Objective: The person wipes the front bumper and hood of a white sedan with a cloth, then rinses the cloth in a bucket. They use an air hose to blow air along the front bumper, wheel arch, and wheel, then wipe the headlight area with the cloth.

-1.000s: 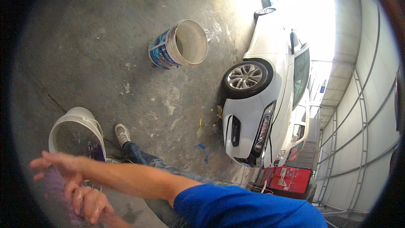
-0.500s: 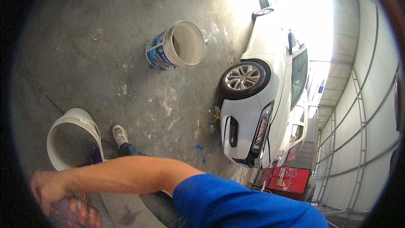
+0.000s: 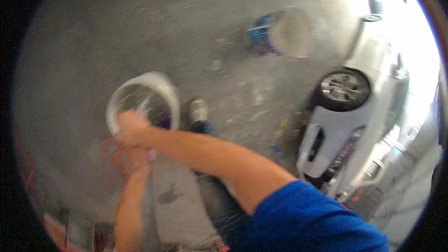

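Observation:
A white bucket (image 3: 173, 107) stands on the floor at left centre, its mouth facing me. Whitish streaks show inside, and something dark purple lies against its inner wall at the lower right. My right hand (image 3: 132, 126) is closed at the bucket's near rim, its arm coming from the blue sleeve. Just below it, my left hand (image 3: 137, 156) is closed too, close against the right. Both are smeared by motion. Whatever they grip is hidden between them.
A second bucket (image 3: 263, 35) with a blue label stands farther off on the concrete floor (image 3: 116, 32). To the right is a white car (image 3: 326, 126) with its front wheel (image 3: 345, 89). A shoe (image 3: 198, 110) is beside the near bucket.
The view has swung, so buckets and car sit farther right. My hands, earlier at the lower left around a purple bundle, are now together at the near bucket's rim.

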A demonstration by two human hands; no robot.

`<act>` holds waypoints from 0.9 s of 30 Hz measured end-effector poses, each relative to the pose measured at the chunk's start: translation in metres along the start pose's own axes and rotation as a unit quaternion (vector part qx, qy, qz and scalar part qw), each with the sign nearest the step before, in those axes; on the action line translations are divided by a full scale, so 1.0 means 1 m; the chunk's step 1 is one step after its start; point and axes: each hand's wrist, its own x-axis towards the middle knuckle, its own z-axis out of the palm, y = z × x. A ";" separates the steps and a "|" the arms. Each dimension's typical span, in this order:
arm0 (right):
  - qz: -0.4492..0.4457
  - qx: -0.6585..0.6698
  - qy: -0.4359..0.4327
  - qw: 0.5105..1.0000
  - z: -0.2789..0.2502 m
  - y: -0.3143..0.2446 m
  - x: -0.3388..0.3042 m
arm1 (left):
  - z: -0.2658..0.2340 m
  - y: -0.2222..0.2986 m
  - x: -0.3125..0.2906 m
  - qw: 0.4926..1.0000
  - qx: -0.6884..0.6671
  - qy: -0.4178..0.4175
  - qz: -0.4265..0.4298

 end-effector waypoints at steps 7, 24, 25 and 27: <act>-0.032 -0.096 0.080 0.992 0.052 0.018 0.039 | 0.001 -0.043 0.046 0.982 -0.006 0.017 0.190; -0.159 0.654 -0.235 0.701 -0.001 0.036 -0.028 | 0.026 0.065 -0.141 0.695 -0.546 -0.459 -0.088; -0.248 0.682 -0.266 0.635 0.009 0.019 -0.038 | 0.026 0.059 -0.135 0.626 -0.547 -0.554 -0.051; -0.221 0.746 -0.403 0.482 -0.017 -0.028 -0.082 | 0.035 0.069 -0.126 0.530 -0.506 -0.680 0.000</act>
